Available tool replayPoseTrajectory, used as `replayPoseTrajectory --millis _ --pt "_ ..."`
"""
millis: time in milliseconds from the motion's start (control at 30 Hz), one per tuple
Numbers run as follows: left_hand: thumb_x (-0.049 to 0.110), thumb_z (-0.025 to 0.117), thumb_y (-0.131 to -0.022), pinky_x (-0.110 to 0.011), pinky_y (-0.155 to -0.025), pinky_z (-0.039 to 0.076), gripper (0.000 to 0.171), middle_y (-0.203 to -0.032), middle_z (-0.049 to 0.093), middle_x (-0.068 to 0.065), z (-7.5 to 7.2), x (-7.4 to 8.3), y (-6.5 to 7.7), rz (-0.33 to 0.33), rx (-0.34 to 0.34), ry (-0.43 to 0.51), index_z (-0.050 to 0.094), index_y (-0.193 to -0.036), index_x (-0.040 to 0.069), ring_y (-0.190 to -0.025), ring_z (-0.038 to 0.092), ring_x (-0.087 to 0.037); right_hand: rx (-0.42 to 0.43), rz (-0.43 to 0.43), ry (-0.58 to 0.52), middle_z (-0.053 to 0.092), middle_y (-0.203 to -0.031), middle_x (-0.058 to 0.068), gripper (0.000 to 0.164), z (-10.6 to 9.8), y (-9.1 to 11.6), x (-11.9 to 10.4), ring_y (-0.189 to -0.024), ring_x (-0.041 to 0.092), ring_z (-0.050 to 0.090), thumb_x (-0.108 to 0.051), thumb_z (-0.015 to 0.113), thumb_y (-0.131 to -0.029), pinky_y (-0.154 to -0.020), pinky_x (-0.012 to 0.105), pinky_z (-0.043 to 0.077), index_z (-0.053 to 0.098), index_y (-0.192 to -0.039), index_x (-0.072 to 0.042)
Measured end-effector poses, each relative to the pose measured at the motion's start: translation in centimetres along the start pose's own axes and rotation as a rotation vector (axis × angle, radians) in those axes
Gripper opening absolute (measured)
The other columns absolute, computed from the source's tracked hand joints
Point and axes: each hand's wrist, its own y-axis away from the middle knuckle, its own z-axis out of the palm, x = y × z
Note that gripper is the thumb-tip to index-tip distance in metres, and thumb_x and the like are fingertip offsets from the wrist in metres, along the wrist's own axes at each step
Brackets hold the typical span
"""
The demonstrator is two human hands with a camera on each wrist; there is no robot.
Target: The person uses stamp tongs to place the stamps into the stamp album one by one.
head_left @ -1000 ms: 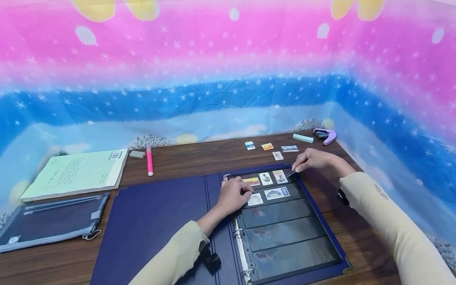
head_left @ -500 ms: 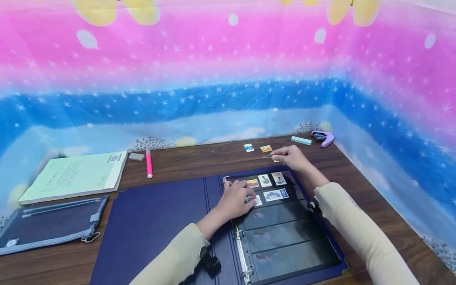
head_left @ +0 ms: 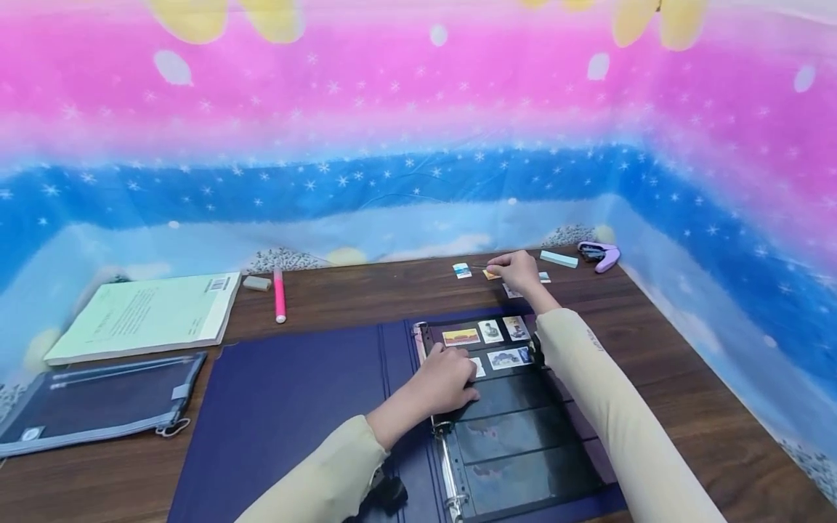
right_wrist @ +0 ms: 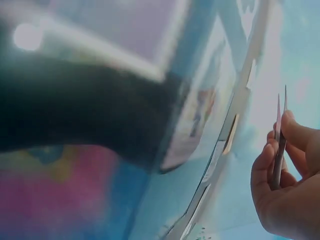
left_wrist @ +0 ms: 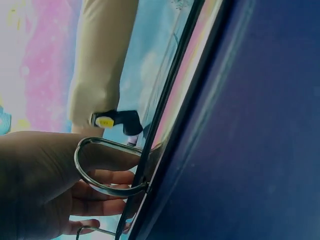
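Observation:
My right hand (head_left: 519,272) pinches a pair of tweezers (right_wrist: 278,167), reaching over the far part of the table. In the right wrist view the tweezers' two tips stand slightly apart, with nothing visible between them. Near the tips in the head view lie a blue-and-white stamp (head_left: 462,270) and an orange stamp (head_left: 490,275), partly covered by the hand. A ring-binder stamp album (head_left: 294,407) lies open; several stamps, including a yellow-red one (head_left: 461,337), sit in the page's top two rows. My left hand (head_left: 445,381) rests on the black page (head_left: 516,428), beside the metal rings (left_wrist: 111,190), fingers relaxed.
A pale stamp (head_left: 512,290) and another stamp (head_left: 545,277) lie around the right wrist. Behind are a mint-coloured bar (head_left: 559,259) and a purple stapler (head_left: 600,256). On the left are a pink marker (head_left: 279,294), an eraser (head_left: 256,283), a green book (head_left: 147,316) and a mesh pouch (head_left: 104,399).
My right hand, with the tweezers, has moved from the page's upper right corner, up and left to the loose stamps. My left hand has slid slightly down the page.

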Motion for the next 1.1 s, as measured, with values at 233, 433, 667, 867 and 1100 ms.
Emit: replayPoseTrajectory --millis 233,433,667,867,1100 --pt "0.039 0.074 -0.076 -0.023 -0.058 0.019 0.049 -0.05 0.03 0.011 -0.4 0.2 -0.1 -0.027 -0.066 0.055 0.037 -0.05 0.02 -0.051 0.03 -0.006 -0.066 0.009 0.087 0.059 -0.127 0.017 0.028 -0.2 -1.4 -0.5 -0.108 0.033 0.057 -0.024 0.056 -0.093 -0.082 0.042 0.047 0.067 -0.113 -0.007" --pt "0.033 0.075 -0.075 -0.025 -0.061 0.021 0.038 -0.053 0.045 0.011 -0.5 0.7 0.0 -0.107 -0.074 0.09 0.05 -0.05 0.019 -0.054 0.037 -0.008 -0.099 0.042 0.1 0.058 -0.126 0.018 0.027 -0.2 -2.8 -0.6 -0.108 0.034 0.057 -0.023 0.057 -0.092 -0.084 0.043 0.047 0.068 -0.109 -0.005" --pt "0.026 0.076 -0.074 -0.023 -0.06 0.025 0.016 -0.072 0.064 0.008 -0.4 1.0 0.1 -0.164 -0.088 0.152 0.066 -0.065 0.017 -0.061 0.045 -0.009 -0.157 0.062 0.081 0.054 -0.131 0.018 0.027 0.3 -3.7 -0.4 -0.118 0.036 0.05 -0.023 0.059 -0.091 -0.096 0.049 0.042 0.068 -0.111 -0.006" --pt "0.025 0.075 -0.075 -0.022 -0.062 0.026 0.013 -0.072 0.063 0.01 -0.2 0.6 0.2 -0.142 -0.132 0.183 0.065 -0.07 0.019 -0.062 0.045 -0.005 -0.174 0.069 0.085 0.052 -0.134 0.017 0.028 0.8 -4.2 -0.4 -0.12 0.035 0.05 -0.024 0.057 -0.092 -0.098 0.049 0.041 0.067 -0.112 -0.008" --pt "0.026 0.074 -0.077 -0.022 -0.062 0.027 0.015 -0.07 0.061 0.011 -0.4 0.5 0.0 -0.115 -0.141 0.15 0.064 -0.068 0.02 -0.062 0.045 -0.004 -0.16 0.06 0.085 0.056 -0.13 0.017 0.027 0.8 -4.6 -1.0 -0.109 0.032 0.055 -0.024 0.056 -0.093 -0.093 0.046 0.044 0.068 -0.11 -0.007"
